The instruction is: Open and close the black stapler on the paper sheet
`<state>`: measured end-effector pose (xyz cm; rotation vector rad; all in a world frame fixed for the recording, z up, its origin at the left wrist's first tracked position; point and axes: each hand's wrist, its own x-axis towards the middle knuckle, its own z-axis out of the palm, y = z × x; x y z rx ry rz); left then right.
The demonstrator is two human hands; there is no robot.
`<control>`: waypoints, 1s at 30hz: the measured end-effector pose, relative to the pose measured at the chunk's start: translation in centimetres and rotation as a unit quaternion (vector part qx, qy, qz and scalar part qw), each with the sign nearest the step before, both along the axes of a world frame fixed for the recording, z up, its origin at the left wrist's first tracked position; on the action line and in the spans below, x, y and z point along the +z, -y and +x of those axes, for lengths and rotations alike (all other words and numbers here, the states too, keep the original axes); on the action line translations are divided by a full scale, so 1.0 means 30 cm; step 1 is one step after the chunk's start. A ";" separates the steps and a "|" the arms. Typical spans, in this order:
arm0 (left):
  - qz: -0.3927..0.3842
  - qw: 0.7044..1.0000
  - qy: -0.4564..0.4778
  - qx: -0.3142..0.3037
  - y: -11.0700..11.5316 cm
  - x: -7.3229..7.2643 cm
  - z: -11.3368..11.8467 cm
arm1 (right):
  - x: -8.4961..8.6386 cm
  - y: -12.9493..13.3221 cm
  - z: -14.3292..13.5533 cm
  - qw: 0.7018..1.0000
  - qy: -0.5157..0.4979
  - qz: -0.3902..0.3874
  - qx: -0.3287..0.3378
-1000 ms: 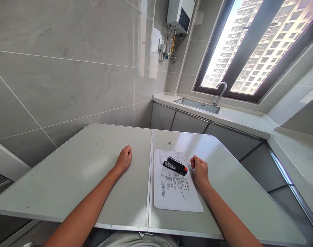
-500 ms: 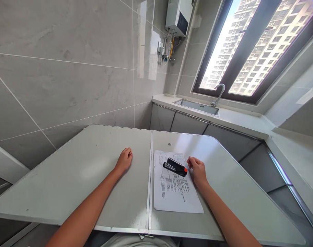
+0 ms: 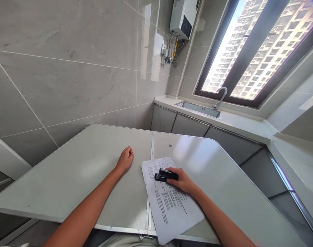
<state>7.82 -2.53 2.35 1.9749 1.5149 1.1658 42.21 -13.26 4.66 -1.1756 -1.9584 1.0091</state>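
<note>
Right hand (image 3: 180,179) partly closed around one end of the black stapler (image 3: 164,175): thumb along the near side, fingers over the far side, grip snug, my palm hiding that end. The stapler's other end points left, over the upper part of the printed papers (image 3: 169,202); cannot tell whether its base presses on them. Papers askew on the table (image 3: 69,175), lying across the metal seam (image 3: 152,147), a near corner past the table's front edge. Left margin steps, so more than one sheet by the look of it.

Left hand (image 3: 125,160) curled into a loose fist on the tabletop, left of the seam, apart from the papers; nothing seen in it.

Small grey piece (image 3: 170,145) beyond the papers, too small to name. Farther off: counter with sink (image 3: 199,108) and tap (image 3: 220,97), below the window (image 3: 233,68).
</note>
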 end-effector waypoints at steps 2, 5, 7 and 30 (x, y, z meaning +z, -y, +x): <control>-0.012 0.999 0.032 0.006 -0.007 0.003 -0.010 | 0.010 0.011 -0.047 1.000 0.002 0.001 0.010; -0.059 0.990 0.125 0.031 -0.026 0.011 -0.040 | 0.026 0.017 -0.132 1.000 0.003 0.001 0.025; -0.097 0.969 0.223 0.033 -0.044 0.017 -0.071 | 0.033 0.015 -0.195 1.000 0.004 0.001 0.029; -0.091 0.900 0.426 0.010 -0.145 -0.004 -0.258 | 0.011 -0.281 -0.598 0.995 0.051 0.088 0.020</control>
